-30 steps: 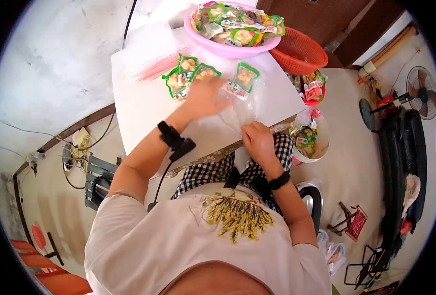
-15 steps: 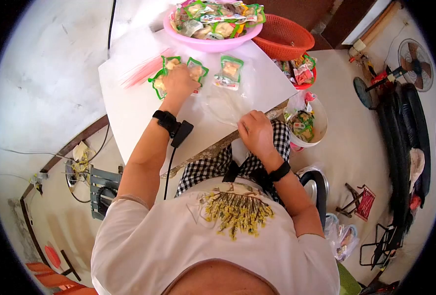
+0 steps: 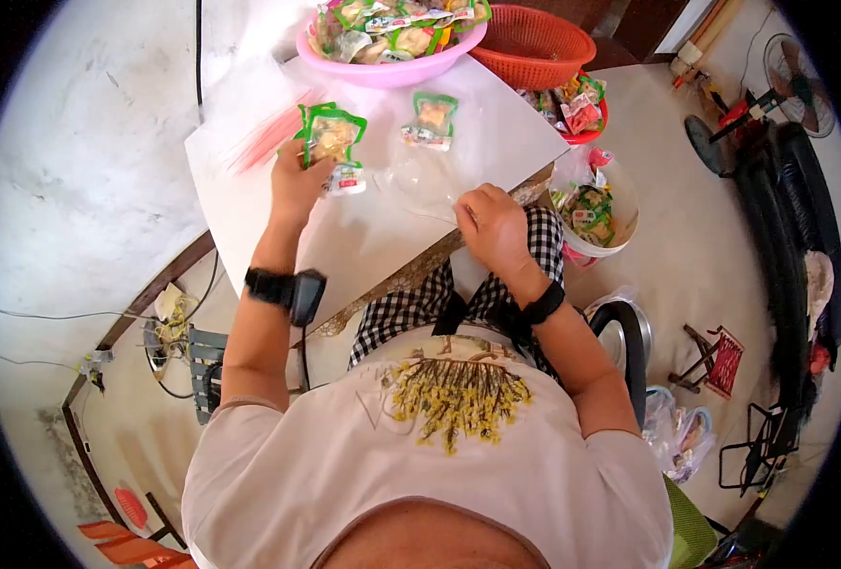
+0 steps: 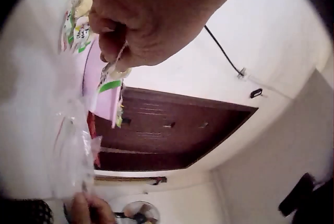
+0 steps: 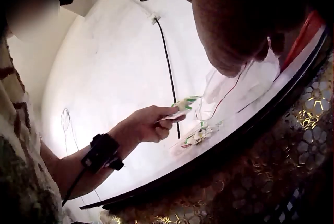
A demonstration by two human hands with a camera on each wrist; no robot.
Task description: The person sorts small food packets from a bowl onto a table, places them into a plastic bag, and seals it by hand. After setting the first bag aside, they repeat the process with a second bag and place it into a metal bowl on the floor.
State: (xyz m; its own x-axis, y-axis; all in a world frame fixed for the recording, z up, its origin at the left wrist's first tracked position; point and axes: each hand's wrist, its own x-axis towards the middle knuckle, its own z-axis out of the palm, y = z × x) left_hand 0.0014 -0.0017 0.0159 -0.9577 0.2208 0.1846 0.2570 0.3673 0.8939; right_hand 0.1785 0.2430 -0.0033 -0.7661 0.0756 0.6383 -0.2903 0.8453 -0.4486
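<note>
Head view: left hand (image 3: 297,190) pinches a green-edged packet (image 3: 333,139) above the table (image 3: 240,223); right hand (image 3: 496,228) grips a clear bag (image 3: 418,180). I judge the packet light, pliable, slippery; best held by its sealed edge.

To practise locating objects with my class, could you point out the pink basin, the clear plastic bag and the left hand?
Pink basin (image 3: 397,76): head view, front outer wall.
Clear plastic bag (image 3: 422,180): head view, middle.
Left hand (image 3: 294,190): head view, middle.
</note>
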